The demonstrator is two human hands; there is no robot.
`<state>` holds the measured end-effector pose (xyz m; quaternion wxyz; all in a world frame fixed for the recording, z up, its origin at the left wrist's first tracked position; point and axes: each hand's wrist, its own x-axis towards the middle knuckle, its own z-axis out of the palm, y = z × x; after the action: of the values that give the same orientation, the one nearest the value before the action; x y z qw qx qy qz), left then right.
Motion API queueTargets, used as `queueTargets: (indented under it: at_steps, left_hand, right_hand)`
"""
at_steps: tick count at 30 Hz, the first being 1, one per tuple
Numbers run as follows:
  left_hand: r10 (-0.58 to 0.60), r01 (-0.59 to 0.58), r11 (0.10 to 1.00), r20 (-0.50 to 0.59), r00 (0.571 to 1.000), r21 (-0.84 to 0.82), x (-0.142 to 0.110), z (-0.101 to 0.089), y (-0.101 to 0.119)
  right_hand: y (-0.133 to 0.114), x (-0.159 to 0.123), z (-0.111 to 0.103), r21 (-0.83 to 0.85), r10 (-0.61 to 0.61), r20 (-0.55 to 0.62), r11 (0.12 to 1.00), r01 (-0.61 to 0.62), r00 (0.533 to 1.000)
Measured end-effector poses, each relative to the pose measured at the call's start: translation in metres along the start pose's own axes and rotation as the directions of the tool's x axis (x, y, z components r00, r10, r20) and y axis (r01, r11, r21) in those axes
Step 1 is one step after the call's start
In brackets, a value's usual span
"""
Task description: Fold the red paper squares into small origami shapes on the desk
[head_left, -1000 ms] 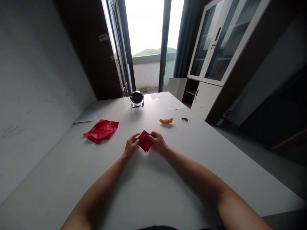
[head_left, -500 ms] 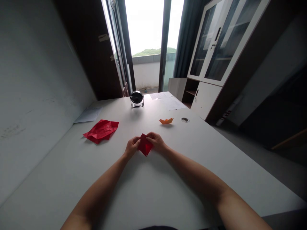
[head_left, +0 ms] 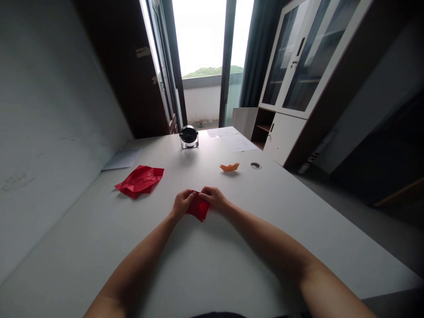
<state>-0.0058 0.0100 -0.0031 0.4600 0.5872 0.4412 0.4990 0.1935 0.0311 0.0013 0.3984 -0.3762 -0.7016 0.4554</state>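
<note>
Head view: small folded red paper held just below the frame's centre.
Left hand and right hand clamp their fingers on its upper edges, probably to steady it; the creased red sheet left of centre and orange paper boat right of centre lie apart on the table, neither blocking the hands.

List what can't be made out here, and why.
All in the head view:
Parts of the red folded paper: hidden by the left hand and right hand.
Any writing on the far white sheets: too small.
White table, near-left corner: cut off by frame edge.
</note>
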Motion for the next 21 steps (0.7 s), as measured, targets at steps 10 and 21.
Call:
queueTargets:
  at_steps: [10, 21]
  left_hand:
    - [0.000, -0.016, 0.995, -0.164, 0.986, -0.094, 0.002, -0.002, -0.001]
    - [0.067, -0.062, 0.997, -0.144, 0.987, 0.039, 0.001, -0.003, -0.002]
  right_hand:
    - [0.017, 0.009, -0.001, 0.198, 0.035, -0.090, 0.980, -0.016, 0.995]
    - [0.013, 0.008, 0.000, 0.188, 0.030, -0.085, 0.982, -0.013, 0.996]
